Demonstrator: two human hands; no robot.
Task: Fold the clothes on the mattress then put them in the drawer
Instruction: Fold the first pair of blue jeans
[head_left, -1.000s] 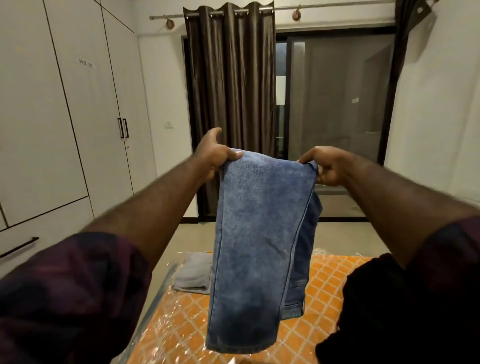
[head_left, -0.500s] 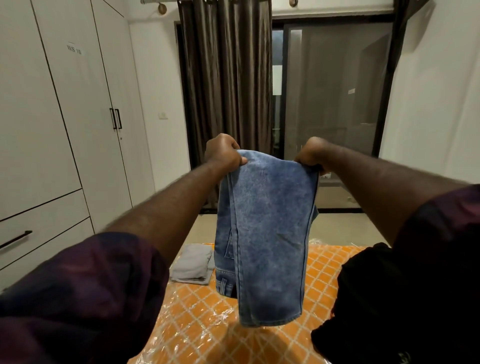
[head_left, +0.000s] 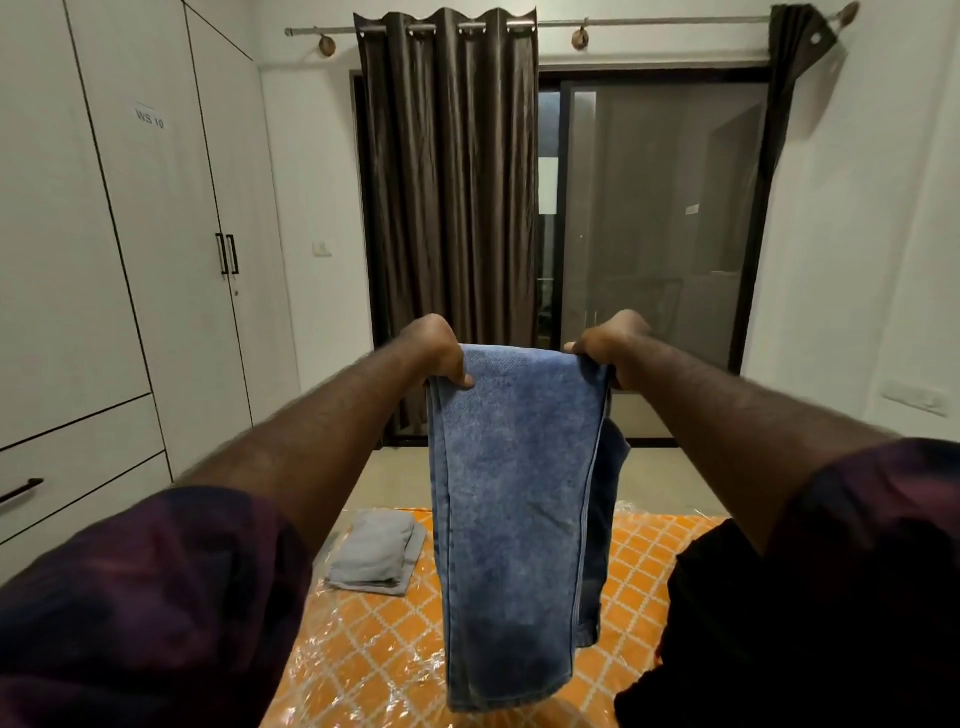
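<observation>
A pair of blue jeans (head_left: 511, 519), folded over, hangs in the air above the mattress (head_left: 374, 654). My left hand (head_left: 434, 351) grips the left end of its top fold. At the right end, my right hand (head_left: 608, 345) pinches the same fold. Both arms are stretched forward at chest height. The mattress has an orange lattice cover under clear plastic. A folded grey garment (head_left: 376, 553) lies on its far left part. A black garment (head_left: 727, 623) sits in a heap at the right. A wardrobe drawer with a dark handle (head_left: 21, 491) is shut at the lower left.
White wardrobe doors (head_left: 171, 249) line the left wall. A dark curtain (head_left: 449, 182) and a glass sliding door (head_left: 660, 223) stand straight ahead past the mattress. A strip of bare floor (head_left: 395, 478) lies between the mattress and the door. A white wall is at the right.
The jeans stay held in both hands; their hanging end dropped lower again after being lifted. The view tilted back up, showing the curtain rod.
</observation>
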